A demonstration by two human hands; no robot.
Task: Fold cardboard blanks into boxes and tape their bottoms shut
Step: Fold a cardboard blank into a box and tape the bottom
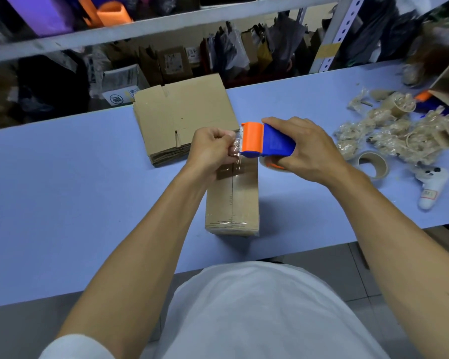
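While it lies mid-table with its long axis running away from the person, the folded box (232, 200) shows its taped seam upward. At its far end the left hand (213, 149) pinches clear tape; the right hand (303, 149) grips the tape dispenser (266, 141), orange head pointing left. Flat blanks (184, 117) are stacked beyond on the blue table (75, 190), tape scraps (397, 130) to the right, shelving behind.

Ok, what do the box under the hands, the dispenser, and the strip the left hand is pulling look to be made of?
Box: brown corrugated cardboard, matte; layered edges show on the stacked blanks behind it. Tape dispenser, gripped by the right hand: smooth moulded plastic, orange and blue, probably hard. Tape pinched by the left hand: clear glossy film, wrinkled and catching light.
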